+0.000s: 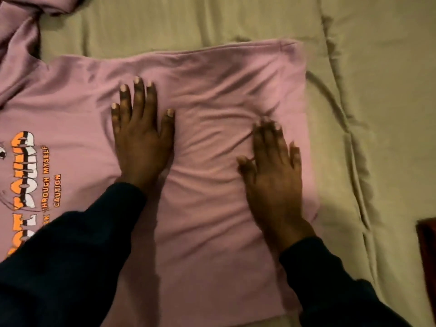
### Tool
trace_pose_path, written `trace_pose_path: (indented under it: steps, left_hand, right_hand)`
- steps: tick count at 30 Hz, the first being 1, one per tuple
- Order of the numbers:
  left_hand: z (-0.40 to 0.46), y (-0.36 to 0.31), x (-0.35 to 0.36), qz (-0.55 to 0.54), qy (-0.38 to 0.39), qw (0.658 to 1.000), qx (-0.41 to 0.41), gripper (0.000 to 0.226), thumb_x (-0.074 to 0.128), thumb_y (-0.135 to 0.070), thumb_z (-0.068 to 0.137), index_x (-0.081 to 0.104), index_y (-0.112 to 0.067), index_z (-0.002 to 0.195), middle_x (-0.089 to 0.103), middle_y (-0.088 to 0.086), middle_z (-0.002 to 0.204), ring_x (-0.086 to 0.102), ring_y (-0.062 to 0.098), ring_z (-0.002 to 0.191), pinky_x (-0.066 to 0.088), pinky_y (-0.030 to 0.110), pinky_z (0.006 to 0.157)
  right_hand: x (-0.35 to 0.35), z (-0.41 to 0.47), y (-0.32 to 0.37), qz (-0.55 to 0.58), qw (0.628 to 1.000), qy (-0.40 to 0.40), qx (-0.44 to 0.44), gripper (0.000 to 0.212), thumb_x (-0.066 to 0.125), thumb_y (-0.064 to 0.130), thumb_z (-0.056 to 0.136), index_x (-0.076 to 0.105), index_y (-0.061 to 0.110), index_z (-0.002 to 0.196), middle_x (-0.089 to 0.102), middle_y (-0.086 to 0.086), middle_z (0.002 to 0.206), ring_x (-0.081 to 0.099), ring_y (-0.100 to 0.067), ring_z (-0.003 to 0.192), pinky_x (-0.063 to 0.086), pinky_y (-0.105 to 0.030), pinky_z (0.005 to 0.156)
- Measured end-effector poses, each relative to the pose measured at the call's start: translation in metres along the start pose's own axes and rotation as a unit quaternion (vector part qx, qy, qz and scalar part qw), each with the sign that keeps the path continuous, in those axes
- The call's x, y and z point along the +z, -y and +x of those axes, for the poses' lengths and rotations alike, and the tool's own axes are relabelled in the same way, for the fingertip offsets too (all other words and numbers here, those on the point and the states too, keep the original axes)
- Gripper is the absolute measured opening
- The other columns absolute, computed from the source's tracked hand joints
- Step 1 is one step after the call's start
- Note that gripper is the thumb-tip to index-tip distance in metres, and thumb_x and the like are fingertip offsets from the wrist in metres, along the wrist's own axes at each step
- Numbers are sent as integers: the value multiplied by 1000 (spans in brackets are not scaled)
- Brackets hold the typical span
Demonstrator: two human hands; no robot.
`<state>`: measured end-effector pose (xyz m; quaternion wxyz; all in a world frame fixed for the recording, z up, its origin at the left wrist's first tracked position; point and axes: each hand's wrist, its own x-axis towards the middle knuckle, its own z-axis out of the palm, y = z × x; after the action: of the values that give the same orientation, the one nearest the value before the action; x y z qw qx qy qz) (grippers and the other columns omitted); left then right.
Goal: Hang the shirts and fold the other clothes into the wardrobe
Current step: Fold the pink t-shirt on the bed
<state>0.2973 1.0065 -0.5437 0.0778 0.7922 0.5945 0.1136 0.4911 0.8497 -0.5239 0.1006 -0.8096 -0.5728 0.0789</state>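
Observation:
A pink shirt [207,95] with orange and white lettering at its left side lies spread across the bed. Its right part is folded over, with wrinkles running between my hands. My left hand [141,135] lies flat on the cloth near the middle, fingers straight and spread. My right hand [273,168] presses flat on the cloth closer to the shirt's right edge, slightly blurred. Both arms wear dark sleeves. One pink sleeve of the shirt trails off at the top left.
A beige quilted bedspread [368,95] covers the bed under and around the shirt. A dark reddish-brown piece of furniture [428,246] shows at the right edge.

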Motion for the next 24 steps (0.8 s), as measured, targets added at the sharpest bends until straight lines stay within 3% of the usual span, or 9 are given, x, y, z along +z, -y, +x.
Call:
trace_pose_path:
  steps: [2, 4, 7, 10, 12, 14, 18, 21, 24]
  left_hand:
    - [-25, -23, -10, -12, 22, 999, -47, 64, 29, -42, 104, 25, -4, 156, 22, 16, 164, 19, 33, 151, 15, 49, 122]
    - [-77, -60, -18, -37, 40, 998, -22, 66, 35, -37, 101, 27, 2, 154, 22, 21, 162, 22, 36, 150, 19, 51, 121]
    - [-170, -109, -21, -69, 128, 984, 103, 64, 37, -33, 101, 19, -11, 159, 8, 6, 167, 5, 23, 155, 13, 48, 124]
    - [-213, -123, -18, -36, 136, 986, 94, 62, 37, -34, 104, 15, -18, 160, 5, 0, 168, 2, 19, 155, 14, 48, 123]
    - [-220, -124, -18, -34, 147, 986, 66, 63, 35, -37, 104, 15, -14, 159, 5, 4, 168, 1, 20, 155, 11, 47, 124]
    - [-228, -127, -18, -24, 159, 982, 101, 67, 32, -43, 103, 15, -11, 159, 5, 7, 168, 2, 22, 155, 8, 45, 125]
    - [-256, -117, -17, -9, 159, 976, 148, 71, 32, -51, 101, 21, -11, 158, 10, 6, 167, 8, 24, 155, 9, 43, 125]
    - [-280, -103, -22, -5, 148, 980, 135, 69, 32, -51, 101, 27, -10, 156, 16, 7, 167, 15, 25, 154, 12, 43, 124]
    - [-289, -97, -25, -1, 137, 987, 88, 62, 30, -39, 103, 26, -8, 156, 14, 7, 167, 14, 26, 154, 15, 47, 123]
  right_hand:
    - [-11, -13, -24, 0, 997, -5, 71, 73, 5, 60, 100, 15, 17, 159, 10, 1, 167, 6, -16, 154, 12, -46, 123]
    - [-17, -38, -23, 26, 997, 4, 74, 75, 5, 60, 101, 15, 14, 159, 11, -3, 167, 8, -18, 154, 12, -44, 123]
    - [-16, -95, -15, 29, 999, 35, 7, 67, 13, 55, 104, 16, 16, 159, 11, -2, 166, 7, -16, 154, 10, -39, 124]
    - [-19, -135, -38, 13, 998, 0, 68, 65, 26, 49, 103, 24, 12, 157, 19, -7, 165, 19, -22, 152, 21, -42, 120]
    - [-21, -156, -48, 56, 987, -53, 143, 66, 42, 50, 98, 42, 5, 147, 39, -14, 154, 39, -32, 139, 32, -41, 110]
    - [-21, -179, -47, 45, 987, -59, 141, 63, 53, 52, 91, 55, 8, 136, 52, -16, 137, 50, -34, 120, 37, -40, 98]
    - [-25, -206, -56, 7, 989, -24, 147, 59, 51, 54, 89, 57, 20, 137, 57, -14, 126, 55, -35, 103, 44, -42, 82]
    - [-35, -204, -41, -18, 981, -49, 186, 61, 47, 50, 90, 54, 20, 142, 49, -12, 143, 48, -36, 123, 45, -49, 88]
    - [-27, -185, 6, -9, 998, 2, 55, 64, 45, 34, 89, 40, 18, 151, 29, -12, 161, 27, -31, 147, 27, -46, 110]
